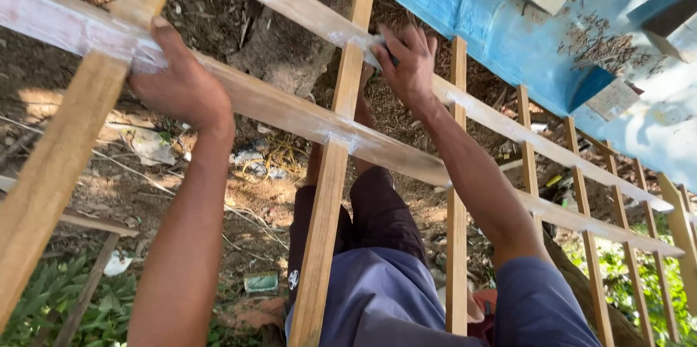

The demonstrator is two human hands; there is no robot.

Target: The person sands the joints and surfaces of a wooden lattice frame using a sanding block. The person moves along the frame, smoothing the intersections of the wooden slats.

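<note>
Two whitened rails crossing bare slats, filler smeared mostly at the joints, long stretches toward the far end looking untreated. Left hand clamped over the nearer rail beside a coated joint; right hand pressed flat on the upper rail, fingers curled around something small and dark, too hidden to identify.

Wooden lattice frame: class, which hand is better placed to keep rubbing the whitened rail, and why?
The right hand, probably: its fingers press something small and dark against the upper rail at a joint. The left hand only grips the lower rail, steadying the frame.
</note>
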